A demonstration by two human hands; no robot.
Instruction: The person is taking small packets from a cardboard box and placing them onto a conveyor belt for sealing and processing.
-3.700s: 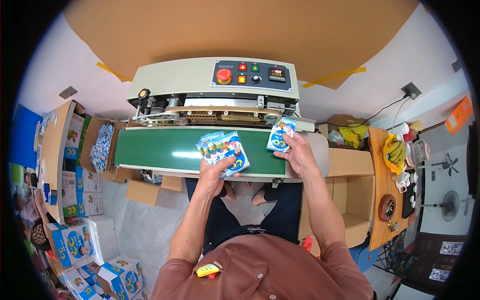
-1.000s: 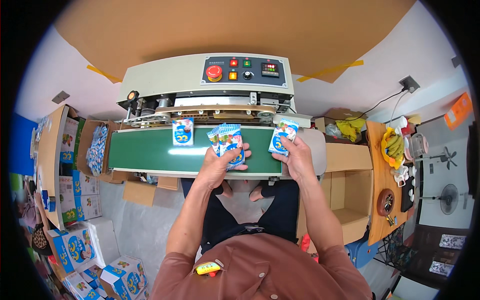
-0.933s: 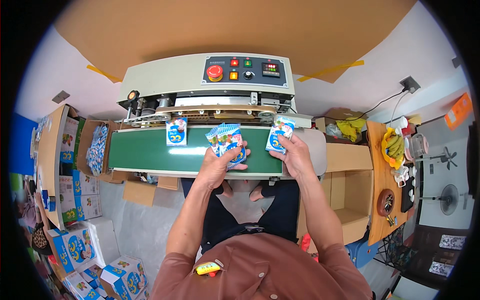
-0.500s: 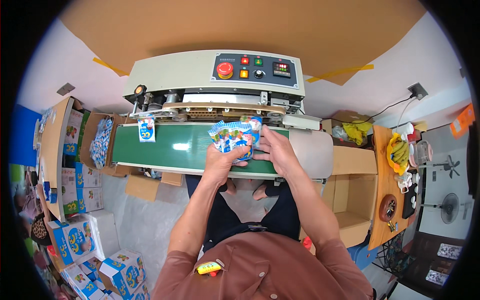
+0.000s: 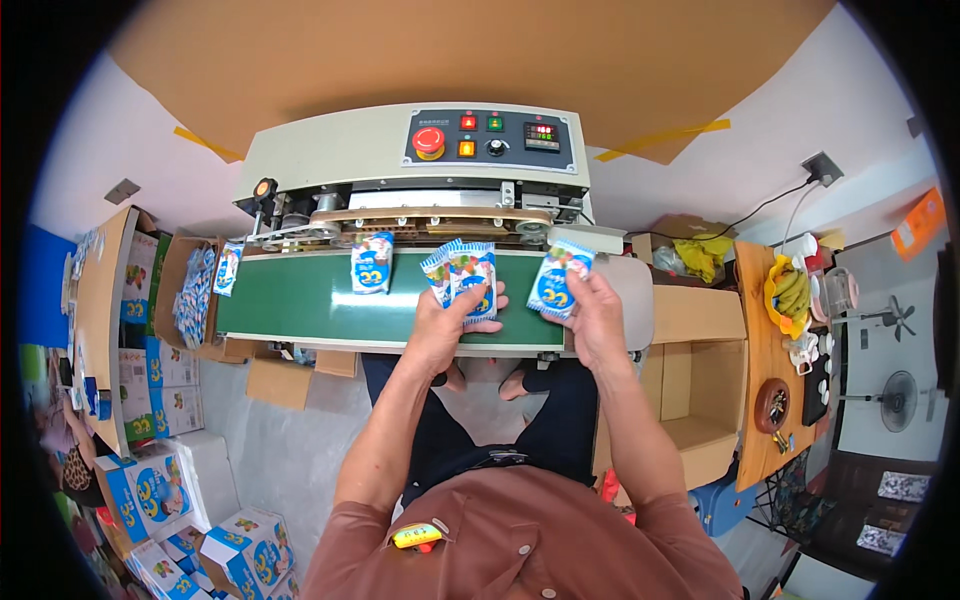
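A: What's the setting?
B: A room with a brown sheet (image 5: 450,50) on the wall and, just beyond the hands, a pale machine (image 5: 330,150) fronted by a green belt (image 5: 290,308).

A: Begin at the left.
B: Well left of the left hand, an open carton (image 5: 168,290) holds blue-and-white packets. Beside it, at the belt's end, is a tilted packet (image 5: 229,270); nearer that hand, another, the middle packet (image 5: 371,265), sits along the machine's edge.

A: The left hand itself?
B: The left hand (image 5: 440,328) is clamped on a small fan of packets (image 5: 473,272), at least two, thumb across the front.

A: And the right?
B: Well apart from the left, the right hand (image 5: 600,318) pinches a single packet (image 5: 550,283) by its lower right side, leaning slightly.

A: How would these handle?
B: Light and soft, I'd judge, with slick film, so fanned ones could slide over each other. I can't tell how fragile the contents are. I'd grip the lower body, thumb flat, leaving the top end free and uncreased.

A: Further right?
B: Below and right of the right hand, an open cardboard box (image 5: 690,385), then a wooden table (image 5: 755,350) bearing bananas (image 5: 793,297).
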